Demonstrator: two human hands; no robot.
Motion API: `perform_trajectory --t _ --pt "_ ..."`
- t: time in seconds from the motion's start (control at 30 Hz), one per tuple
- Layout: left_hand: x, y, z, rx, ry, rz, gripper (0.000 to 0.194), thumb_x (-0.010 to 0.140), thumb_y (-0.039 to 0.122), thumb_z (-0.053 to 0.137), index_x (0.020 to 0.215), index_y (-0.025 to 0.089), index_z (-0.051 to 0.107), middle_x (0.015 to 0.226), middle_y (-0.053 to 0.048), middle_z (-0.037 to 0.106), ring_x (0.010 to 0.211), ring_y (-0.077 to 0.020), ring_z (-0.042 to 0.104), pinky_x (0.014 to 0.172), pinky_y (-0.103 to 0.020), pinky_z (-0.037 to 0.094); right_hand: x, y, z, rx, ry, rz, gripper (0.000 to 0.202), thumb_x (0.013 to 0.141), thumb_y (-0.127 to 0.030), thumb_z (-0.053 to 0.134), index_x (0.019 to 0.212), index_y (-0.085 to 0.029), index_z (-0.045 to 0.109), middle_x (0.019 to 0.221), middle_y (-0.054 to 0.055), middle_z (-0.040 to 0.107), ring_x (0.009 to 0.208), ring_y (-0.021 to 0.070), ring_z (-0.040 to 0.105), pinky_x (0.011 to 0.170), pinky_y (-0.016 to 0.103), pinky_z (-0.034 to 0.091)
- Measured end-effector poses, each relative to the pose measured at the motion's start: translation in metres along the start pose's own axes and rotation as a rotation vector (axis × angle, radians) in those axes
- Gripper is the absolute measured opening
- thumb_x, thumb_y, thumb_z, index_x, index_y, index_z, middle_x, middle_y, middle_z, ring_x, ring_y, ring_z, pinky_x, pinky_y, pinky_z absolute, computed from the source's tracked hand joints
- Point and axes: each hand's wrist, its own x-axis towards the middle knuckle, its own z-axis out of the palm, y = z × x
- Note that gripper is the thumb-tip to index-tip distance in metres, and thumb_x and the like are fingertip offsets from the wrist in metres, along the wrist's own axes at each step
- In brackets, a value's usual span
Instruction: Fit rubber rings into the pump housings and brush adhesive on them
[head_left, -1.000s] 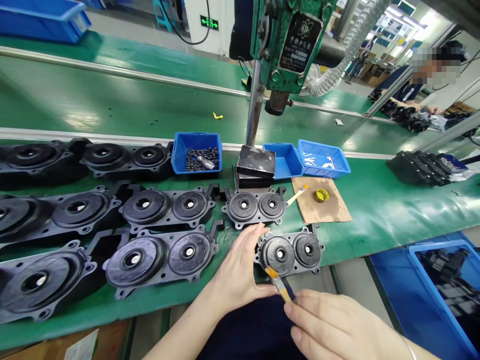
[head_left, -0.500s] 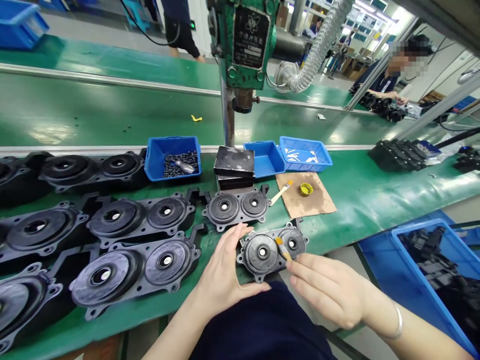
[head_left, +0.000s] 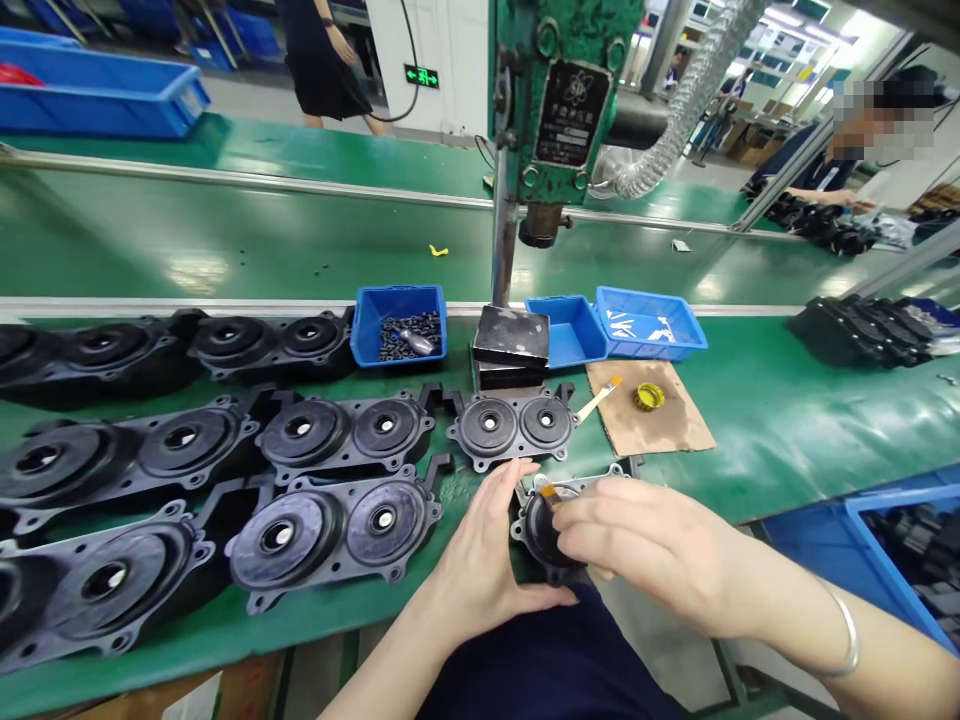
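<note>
A black plastic housing with two round discs (head_left: 538, 528) lies at the near edge of the green bench, mostly covered by my hands. My left hand (head_left: 487, 545) cups its left side and steadies it. My right hand (head_left: 637, 545) lies over its right half and pinches a small brush (head_left: 548, 492), whose orange bristles touch the top of the left disc. A like housing (head_left: 512, 424) sits just behind it.
Rows of black housings (head_left: 330, 520) fill the bench to the left. Behind stand a blue bin of screws (head_left: 400, 322), two more blue bins (head_left: 646, 322), a black block (head_left: 511, 342), cardboard (head_left: 646, 420) with a yellow cap (head_left: 646, 396) and spare brush, and a green press (head_left: 559, 100). A co-worker sits far right.
My right hand moved left over the housing, covering its right disc, and the brush went from between the discs onto the left disc. My left hand stayed on the housing's left side.
</note>
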Motion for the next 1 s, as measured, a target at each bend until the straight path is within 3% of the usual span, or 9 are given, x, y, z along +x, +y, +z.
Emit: perform_trajectory --t 0.23,0.37,0.63,0.8,0.87,1.0 --pt "-0.002 -0.002 0.003 -0.034 0.042 0.016 0.129 0.074 0.059 0.084 0.162 0.013 0.001 0.146 -0.029 0.048 0.14 -0.0411 0.05 0.108 -0.062 0.051 0.009 0.005 -0.004 0.387 -0.113 0.075 0.015 0.107 -0.013 0.045 0.114 -0.014 0.059 0.105 0.011 0.071 0.096 0.0165 0.064 0.086 0.03 0.055" --pt "-0.002 -0.001 0.001 -0.031 0.035 0.016 0.132 0.07 0.057 0.088 0.161 0.015 0.003 0.147 -0.029 0.048 0.143 -0.041 0.047 0.11 -0.061 0.05 0.006 0.009 0.0 0.344 -0.076 0.134 0.018 0.104 -0.008 0.05 0.12 -0.016 0.055 0.11 0.011 0.067 0.105 0.0179 0.062 0.09 0.031 0.054" --pt "-0.003 -0.002 0.002 -0.039 0.065 0.031 0.127 0.073 0.053 0.087 0.16 0.011 0.005 0.147 -0.03 0.047 0.145 -0.0404 0.045 0.112 -0.061 0.049 0.011 -0.006 -0.005 0.39 -0.193 0.127 0.014 0.1 -0.007 0.051 0.11 -0.016 0.052 0.105 0.011 0.069 0.096 0.0169 0.062 0.087 0.03 0.054" --pt "-0.004 -0.003 0.002 -0.04 0.045 -0.008 0.13 0.068 0.053 0.091 0.161 0.017 0.007 0.148 -0.027 0.05 0.142 -0.0413 0.048 0.111 -0.06 0.05 0.011 0.001 0.0 0.316 -0.056 0.139 0.016 0.1 -0.005 0.049 0.112 -0.015 0.052 0.104 0.013 0.069 0.101 0.0178 0.063 0.089 0.032 0.056" --pt "-0.005 -0.004 0.002 -0.054 0.025 -0.046 0.122 0.07 0.052 0.09 0.16 0.022 0.013 0.147 -0.023 0.052 0.138 -0.0407 0.053 0.109 -0.058 0.053 0.012 0.002 0.006 0.265 -0.038 0.101 0.013 0.1 -0.008 0.048 0.11 -0.015 0.054 0.103 0.012 0.07 0.099 0.0173 0.063 0.09 0.031 0.056" --pt "-0.008 -0.012 0.009 -0.1 0.022 -0.12 0.104 0.079 0.051 0.081 0.159 0.025 0.02 0.148 -0.019 0.052 0.134 -0.039 0.057 0.108 -0.057 0.053 0.013 0.002 0.014 0.198 -0.037 -0.116 0.012 0.103 -0.017 0.042 0.104 -0.013 0.054 0.096 0.008 0.072 0.092 0.0149 0.065 0.091 0.024 0.056"
